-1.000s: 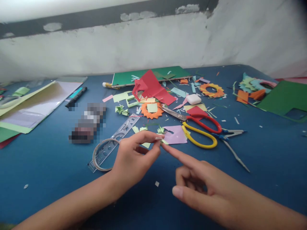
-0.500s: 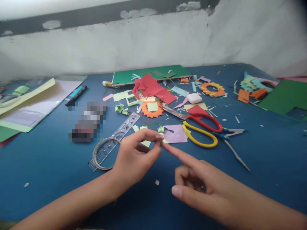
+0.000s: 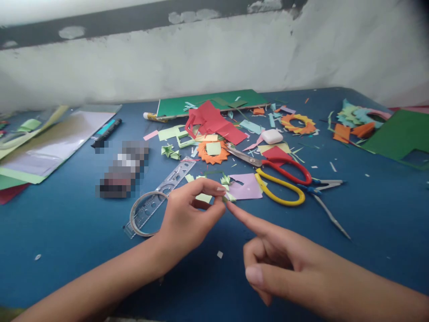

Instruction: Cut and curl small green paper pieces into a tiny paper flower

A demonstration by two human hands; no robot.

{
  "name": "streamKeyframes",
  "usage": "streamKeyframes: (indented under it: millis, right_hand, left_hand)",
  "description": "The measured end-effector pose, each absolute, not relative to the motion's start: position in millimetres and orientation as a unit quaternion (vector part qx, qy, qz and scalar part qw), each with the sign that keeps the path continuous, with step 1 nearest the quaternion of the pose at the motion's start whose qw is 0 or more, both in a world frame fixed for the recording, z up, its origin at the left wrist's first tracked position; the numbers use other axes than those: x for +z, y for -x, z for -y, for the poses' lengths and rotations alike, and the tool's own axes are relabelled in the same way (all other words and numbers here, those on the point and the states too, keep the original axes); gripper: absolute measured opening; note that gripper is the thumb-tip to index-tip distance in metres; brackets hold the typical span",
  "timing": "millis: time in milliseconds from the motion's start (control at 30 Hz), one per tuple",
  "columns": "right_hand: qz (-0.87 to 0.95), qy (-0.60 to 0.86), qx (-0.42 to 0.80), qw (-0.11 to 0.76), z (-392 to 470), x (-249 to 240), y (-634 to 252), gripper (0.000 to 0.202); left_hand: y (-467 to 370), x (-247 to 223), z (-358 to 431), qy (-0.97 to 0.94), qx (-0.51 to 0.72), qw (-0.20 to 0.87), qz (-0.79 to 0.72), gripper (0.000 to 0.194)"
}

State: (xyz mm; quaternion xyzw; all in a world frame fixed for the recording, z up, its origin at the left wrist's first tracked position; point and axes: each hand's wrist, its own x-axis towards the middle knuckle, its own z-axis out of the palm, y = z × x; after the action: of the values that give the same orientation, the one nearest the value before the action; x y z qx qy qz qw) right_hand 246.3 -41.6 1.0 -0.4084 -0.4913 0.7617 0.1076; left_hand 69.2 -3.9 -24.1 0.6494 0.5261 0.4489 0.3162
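Thumb and index finger of my left hand [image 3: 191, 214] are pinched together on a small piece of green paper [image 3: 225, 199], mostly hidden by the fingertips. Beside it, the outstretched index finger of my right hand [image 3: 288, 259] points at the pinch, its tip at or very near the paper. The other right fingers are curled, the thumb stands apart, and that hand holds nothing. Just beyond the fingertips lie a light green folded paper star [image 3: 225, 180] and a purple paper sheet [image 3: 248, 187] with a cut-out.
Scissors [image 3: 281, 190] with red and yellow handles lie at the right, a compass [image 3: 330, 214] beside them. A tape ring [image 3: 131, 217] rests on a clear ruler [image 3: 177, 174]. Orange paper ring [image 3: 203, 156], red paper [image 3: 209, 120], eraser [image 3: 271, 136] and many scraps spread behind.
My right index fingertip has drawn slightly back and down from the left fingertips, showing a bit more of the green paper. My left hand stays pinched in nearly the same place.
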Motion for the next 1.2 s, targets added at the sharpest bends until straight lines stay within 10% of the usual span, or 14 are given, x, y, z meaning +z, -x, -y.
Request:
streamKeyframes:
  millis: [300,1200]
  right_hand:
    - [0.703,0.492,0.425,0.287,23.7,-15.1,-249.4,0.021]
    - [0.652,0.46,0.492,0.348,20.7,-13.2,-241.4,0.009]
  left_hand:
    - [-69.3,-25.0,9.1,-0.671,0.457,0.312,-0.494,0.015]
    - [-70.8,-19.6,25.7,-0.732,0.48,0.302,-0.377,0.028]
